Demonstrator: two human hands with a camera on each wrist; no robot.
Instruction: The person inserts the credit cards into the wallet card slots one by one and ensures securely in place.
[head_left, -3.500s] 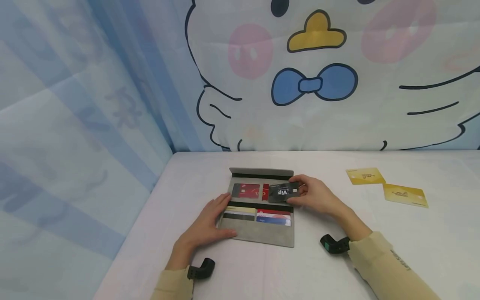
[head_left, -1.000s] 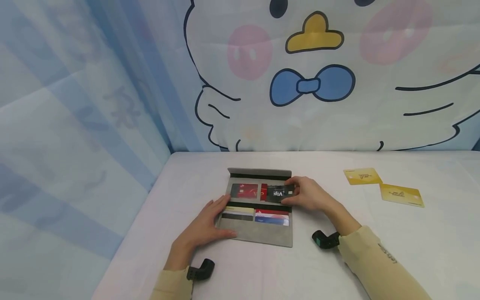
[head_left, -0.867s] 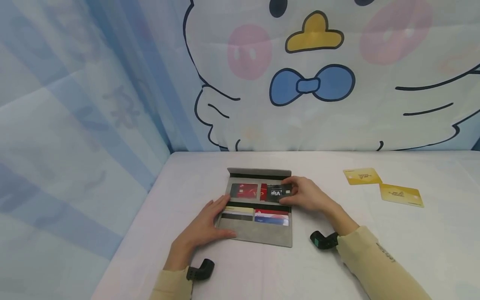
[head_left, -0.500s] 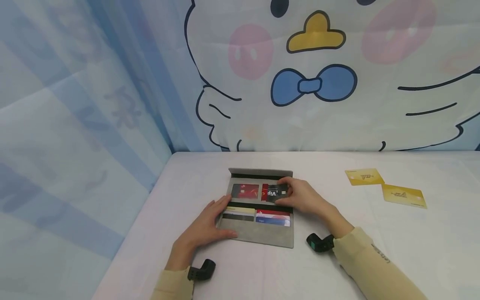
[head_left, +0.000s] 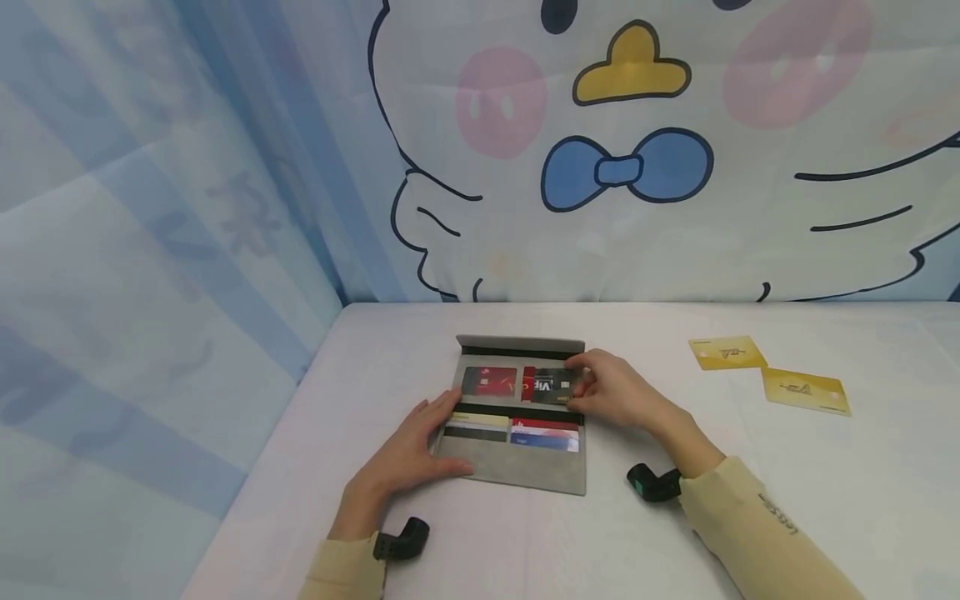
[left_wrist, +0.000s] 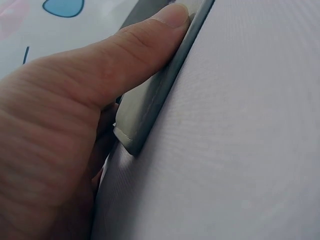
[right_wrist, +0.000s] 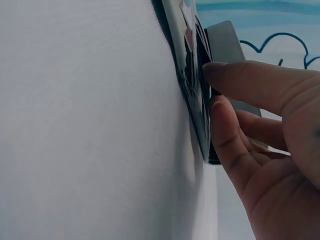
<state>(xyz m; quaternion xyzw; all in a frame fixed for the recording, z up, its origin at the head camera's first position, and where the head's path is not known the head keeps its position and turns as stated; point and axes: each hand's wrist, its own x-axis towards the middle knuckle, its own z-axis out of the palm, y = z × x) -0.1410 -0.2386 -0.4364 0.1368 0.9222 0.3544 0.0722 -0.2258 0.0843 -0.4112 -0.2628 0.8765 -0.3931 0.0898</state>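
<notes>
A grey wallet (head_left: 517,475) lies unfolded on the white table, with cards in its slots. My left hand (head_left: 415,442) rests along its left edge, fingers extended, and the thumb (left_wrist: 150,42) presses on the near part of the cover. At the upper right slot, my right hand (head_left: 618,390) pinches the right end of a black Vip card (head_left: 553,386), whose left part is tucked into the slot. A red card (head_left: 528,385) shows beside it. In the upper left slot sits a red and dark card (head_left: 495,382). The lower slots hold a yellow-topped card (head_left: 477,422) and a red, white and blue card (head_left: 545,437).
Two gold cards, a left one (head_left: 727,352) and a right one (head_left: 806,392), lie on the table (head_left: 750,467) to the right of the wallet. A printed cartoon curtain (head_left: 510,242) rises behind the table's back edge.
The black card has slid left, deeper into the slot, since the earliest frame. Over the last half second my right fingers have shifted slightly right along it. My left hand has stayed put.
</notes>
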